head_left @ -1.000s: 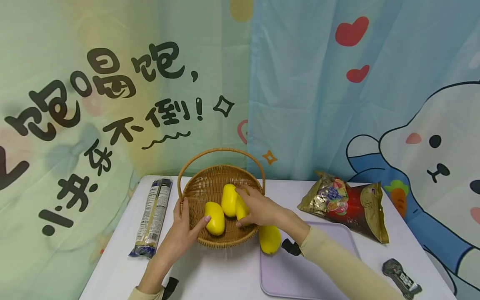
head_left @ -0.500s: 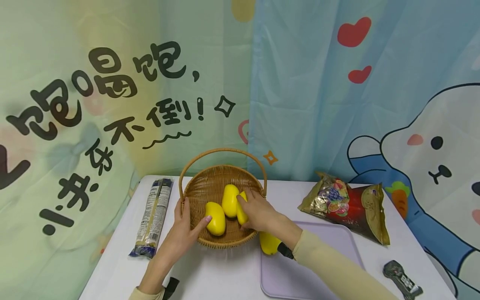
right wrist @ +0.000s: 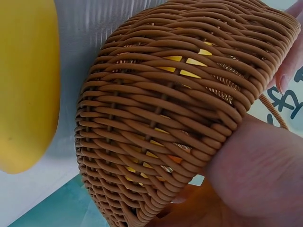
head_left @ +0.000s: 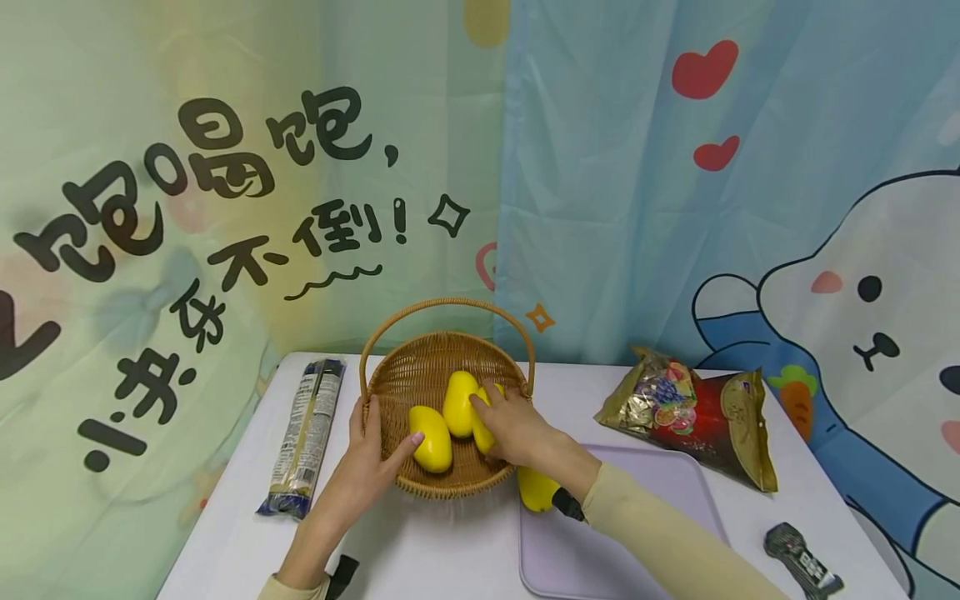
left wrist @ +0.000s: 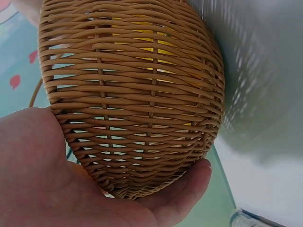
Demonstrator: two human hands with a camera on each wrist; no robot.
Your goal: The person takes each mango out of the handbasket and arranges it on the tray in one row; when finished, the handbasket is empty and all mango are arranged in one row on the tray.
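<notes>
A brown wicker basket (head_left: 420, 350) with an arched handle stands tilted at the table's middle, its opening facing me. My left hand (head_left: 363, 454) grips its left rim, thumb inside and fingers along the outer weave, as the left wrist view also shows. Two yellow mangoes (head_left: 431, 442) lie in the basket. My right hand (head_left: 522, 429) reaches over the right rim and holds a third mango (head_left: 482, 427) against the middle one, partly hiding it. Another mango (head_left: 535, 490) lies outside, beside the basket, under my right wrist; the right wrist view shows this outer mango (right wrist: 26, 85) close up.
A lilac tray (head_left: 630, 533) lies right of the basket, under the outer mango. Behind it sits a red and gold snack bag (head_left: 690, 417). A long clear packet (head_left: 307, 437) lies at left, and a small dark packet (head_left: 801, 558) at the front right.
My right hand has shifted slightly down and turned over the third mango, which sits lower in the basket. My right wrist covers more of the outer mango. The left hand stays on the rim.
</notes>
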